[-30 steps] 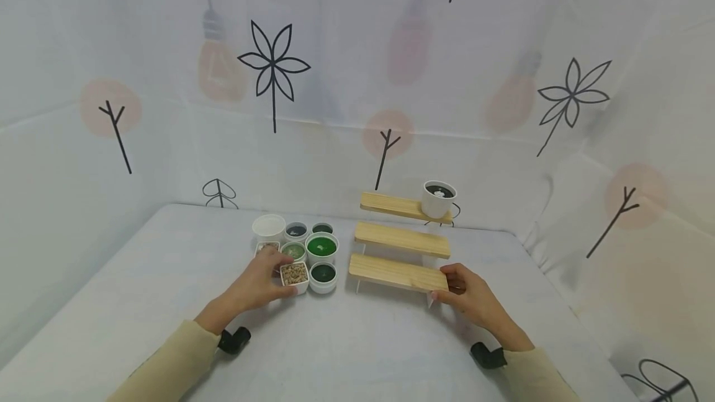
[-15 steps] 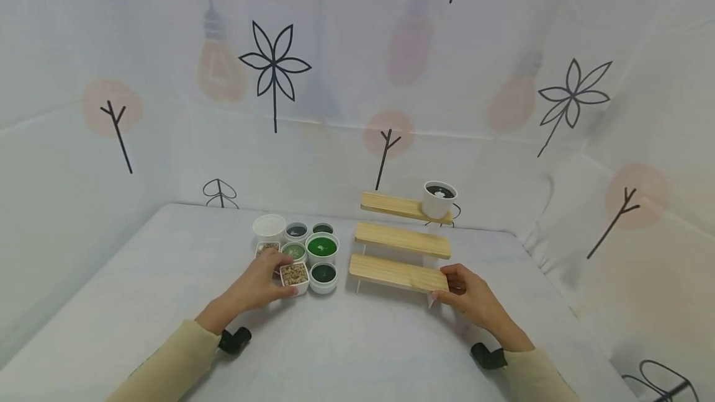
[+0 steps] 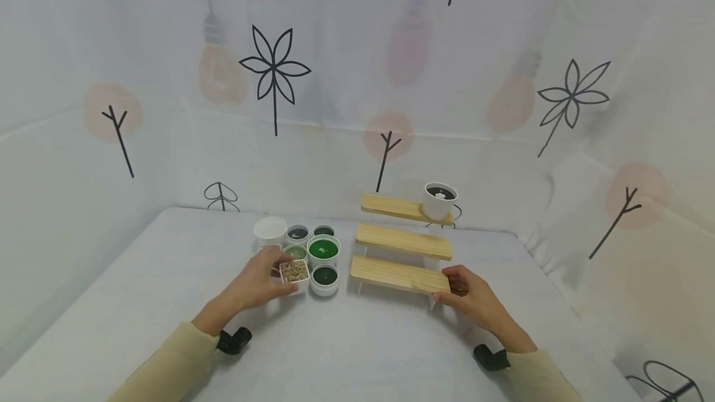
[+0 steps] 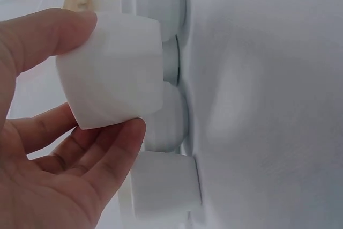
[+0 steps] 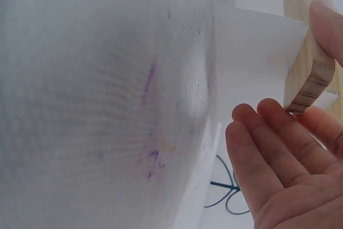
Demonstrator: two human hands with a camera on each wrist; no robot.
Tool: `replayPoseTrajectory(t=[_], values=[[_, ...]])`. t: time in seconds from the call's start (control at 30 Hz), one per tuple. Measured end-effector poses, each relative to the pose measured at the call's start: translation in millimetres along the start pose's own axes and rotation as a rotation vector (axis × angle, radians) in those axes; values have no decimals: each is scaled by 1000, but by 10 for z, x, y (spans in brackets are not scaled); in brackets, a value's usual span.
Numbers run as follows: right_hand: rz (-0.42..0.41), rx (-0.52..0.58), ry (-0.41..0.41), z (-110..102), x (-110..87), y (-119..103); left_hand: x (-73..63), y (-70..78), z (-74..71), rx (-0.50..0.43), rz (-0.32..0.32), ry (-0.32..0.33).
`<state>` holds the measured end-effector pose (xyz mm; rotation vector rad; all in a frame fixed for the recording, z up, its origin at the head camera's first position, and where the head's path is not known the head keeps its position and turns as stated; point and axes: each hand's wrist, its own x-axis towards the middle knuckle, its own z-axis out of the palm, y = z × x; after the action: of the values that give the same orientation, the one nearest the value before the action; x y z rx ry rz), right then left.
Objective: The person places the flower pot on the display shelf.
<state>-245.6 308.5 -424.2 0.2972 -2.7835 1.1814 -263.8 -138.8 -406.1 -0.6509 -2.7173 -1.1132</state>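
My left hand (image 3: 252, 283) holds a small square white pot (image 3: 294, 272) filled with tan gravel, thumb on one side and fingers on the other. In the left wrist view this pot (image 4: 112, 71) is raised off the table, in front of several other white pots. My right hand (image 3: 473, 298) grips the right end of the lowest wooden step (image 3: 393, 273) of a three-tier stand. The right wrist view shows the thumb on one face of the board (image 5: 311, 81) and a finger at the other, with the remaining fingers extended.
Beside the left hand cluster a bright green-filled cup (image 3: 323, 249), a dark green-filled cup (image 3: 324, 276), an empty-looking white bowl (image 3: 270, 229) and several other small cups. A white cup with dark contents (image 3: 438, 201) stands on the top step (image 3: 391, 205). Patterned cloth hangs behind.
The gravel-filled pot in my left hand has risen slightly from the table. My right hand keeps its grip on the lowest step. The head view has tilted a little.
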Motion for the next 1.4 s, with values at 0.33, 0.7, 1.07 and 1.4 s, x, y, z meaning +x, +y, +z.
replayPoseTrajectory(t=[0.33,0.7,1.07,1.4], values=[[-7,5,-13,18,13,-10,-15,129,-99,7,68,65],[5,24,-10,23,-8,-23,322,432,3,-8,177,55],[15,8,10,11,-37,22,807,961,171,15,299,-16],[-11,8,-5,-9,-17,-7,1189,1272,234,-10,331,-35]])
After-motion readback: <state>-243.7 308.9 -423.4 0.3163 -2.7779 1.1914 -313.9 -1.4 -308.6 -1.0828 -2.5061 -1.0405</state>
